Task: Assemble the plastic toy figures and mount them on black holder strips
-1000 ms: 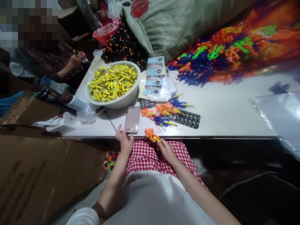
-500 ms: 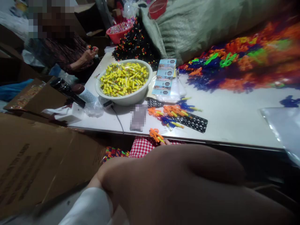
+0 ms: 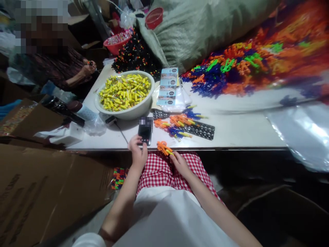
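Note:
At the table's front edge my left hand (image 3: 138, 151) reaches the lower end of a dark phone (image 3: 145, 132) lying on the table. Its thumb and fingers are apart, near the phone's edge. My right hand (image 3: 180, 164), above my lap, pinches an orange plastic toy (image 3: 162, 146) with a small yellow tube on it. Beyond, similar orange toys (image 3: 180, 120) and blue toys (image 3: 177, 132) with yellow tubes lie on and beside a black patterned strip (image 3: 207, 131).
A white basin (image 3: 151, 97) full of wrapped yellow tubes stands behind the phone. Blue printed cards (image 3: 168, 85) lie on clear bags. A colourful toy heap (image 3: 231, 68) lies right, near a green sack (image 3: 190, 31). Clear plastic bags (image 3: 295, 133) overhang the edge. A co-worker (image 3: 61, 65) sits far left.
A large blurred arm close to the camera has gone from the lower view, and my left hand is now at the phone. The right hand still holds the orange toy.

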A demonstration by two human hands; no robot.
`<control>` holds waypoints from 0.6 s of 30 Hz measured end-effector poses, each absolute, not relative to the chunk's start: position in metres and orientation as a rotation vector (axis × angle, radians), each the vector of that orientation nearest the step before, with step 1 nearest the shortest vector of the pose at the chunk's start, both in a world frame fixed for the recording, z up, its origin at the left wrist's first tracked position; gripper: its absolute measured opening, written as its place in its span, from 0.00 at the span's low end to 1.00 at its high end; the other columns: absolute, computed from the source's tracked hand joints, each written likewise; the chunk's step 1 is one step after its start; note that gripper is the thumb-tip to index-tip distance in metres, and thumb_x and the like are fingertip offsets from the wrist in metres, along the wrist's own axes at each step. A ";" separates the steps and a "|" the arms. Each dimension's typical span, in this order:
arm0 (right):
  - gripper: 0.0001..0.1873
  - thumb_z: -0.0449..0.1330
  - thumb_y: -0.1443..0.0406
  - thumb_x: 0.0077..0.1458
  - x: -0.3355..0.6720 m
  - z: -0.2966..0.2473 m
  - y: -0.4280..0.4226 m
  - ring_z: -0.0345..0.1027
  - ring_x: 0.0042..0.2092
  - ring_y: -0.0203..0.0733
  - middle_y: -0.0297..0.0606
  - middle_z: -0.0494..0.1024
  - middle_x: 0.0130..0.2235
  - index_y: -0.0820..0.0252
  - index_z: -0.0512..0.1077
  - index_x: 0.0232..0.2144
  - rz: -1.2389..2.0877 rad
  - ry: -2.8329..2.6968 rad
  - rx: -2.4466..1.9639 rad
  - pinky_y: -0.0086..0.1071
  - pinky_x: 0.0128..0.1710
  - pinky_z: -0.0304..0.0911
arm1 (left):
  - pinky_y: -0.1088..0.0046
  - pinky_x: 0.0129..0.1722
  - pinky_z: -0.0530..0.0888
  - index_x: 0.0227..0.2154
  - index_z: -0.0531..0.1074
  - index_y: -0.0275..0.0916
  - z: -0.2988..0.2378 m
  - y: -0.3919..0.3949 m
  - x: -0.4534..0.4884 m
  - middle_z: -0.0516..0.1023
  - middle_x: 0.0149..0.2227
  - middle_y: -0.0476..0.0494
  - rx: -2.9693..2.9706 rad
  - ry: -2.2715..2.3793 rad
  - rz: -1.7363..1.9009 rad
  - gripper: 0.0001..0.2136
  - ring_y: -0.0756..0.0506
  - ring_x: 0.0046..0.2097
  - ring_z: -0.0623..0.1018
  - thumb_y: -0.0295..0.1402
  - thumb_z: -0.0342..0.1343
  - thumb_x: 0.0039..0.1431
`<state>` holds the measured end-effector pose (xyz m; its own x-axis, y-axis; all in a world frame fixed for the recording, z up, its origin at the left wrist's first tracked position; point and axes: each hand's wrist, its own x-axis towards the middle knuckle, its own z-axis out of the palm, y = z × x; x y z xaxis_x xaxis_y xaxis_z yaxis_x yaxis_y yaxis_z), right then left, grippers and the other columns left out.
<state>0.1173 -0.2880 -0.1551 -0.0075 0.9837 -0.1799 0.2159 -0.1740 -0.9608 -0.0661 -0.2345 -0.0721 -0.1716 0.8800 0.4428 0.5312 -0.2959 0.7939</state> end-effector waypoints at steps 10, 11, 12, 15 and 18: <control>0.18 0.47 0.51 0.54 0.118 -0.161 -0.288 0.65 0.27 0.39 0.33 0.71 0.24 0.58 0.66 0.30 1.227 -1.318 -1.469 0.31 0.29 0.58 | 0.47 0.56 0.47 0.34 0.57 0.41 -0.126 -0.244 -0.078 0.68 0.52 0.37 2.225 1.857 0.823 0.08 0.35 0.62 0.54 0.31 0.50 0.51; 0.18 0.47 0.51 0.54 0.118 -0.163 -0.287 0.65 0.28 0.40 0.34 0.71 0.24 0.58 0.66 0.30 1.225 -1.318 -1.466 0.31 0.29 0.59 | 0.47 0.56 0.47 0.34 0.57 0.41 -0.126 -0.243 -0.078 0.68 0.52 0.37 2.230 1.863 0.822 0.08 0.36 0.62 0.54 0.31 0.50 0.51; 0.19 0.47 0.50 0.54 0.119 -0.164 -0.288 0.65 0.28 0.40 0.34 0.72 0.24 0.58 0.66 0.30 1.225 -1.317 -1.463 0.31 0.30 0.59 | 0.47 0.56 0.48 0.34 0.57 0.41 -0.127 -0.243 -0.078 0.67 0.53 0.37 2.233 1.873 0.840 0.09 0.36 0.62 0.54 0.31 0.50 0.51; 0.19 0.47 0.50 0.54 0.119 -0.168 -0.287 0.66 0.28 0.40 0.34 0.72 0.25 0.58 0.66 0.30 1.228 -1.317 -1.466 0.32 0.30 0.60 | 0.46 0.56 0.50 0.35 0.57 0.41 -0.133 -0.243 -0.079 0.65 0.54 0.35 2.239 1.893 0.919 0.10 0.35 0.62 0.53 0.32 0.51 0.50; 0.19 0.47 0.50 0.54 0.119 -0.169 -0.287 0.66 0.28 0.41 0.34 0.72 0.24 0.58 0.66 0.31 1.226 -1.325 -1.484 0.32 0.29 0.60 | 0.45 0.55 0.50 0.36 0.58 0.40 -0.141 -0.245 -0.080 0.66 0.54 0.33 2.250 1.884 0.930 0.11 0.34 0.62 0.53 0.32 0.51 0.50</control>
<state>0.1189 -0.2868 -0.1693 -0.0103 0.9877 -0.1557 0.2317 -0.1491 -0.9613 -0.0796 -0.2447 -0.1410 0.0693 0.9128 0.4024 0.8746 -0.2496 0.4156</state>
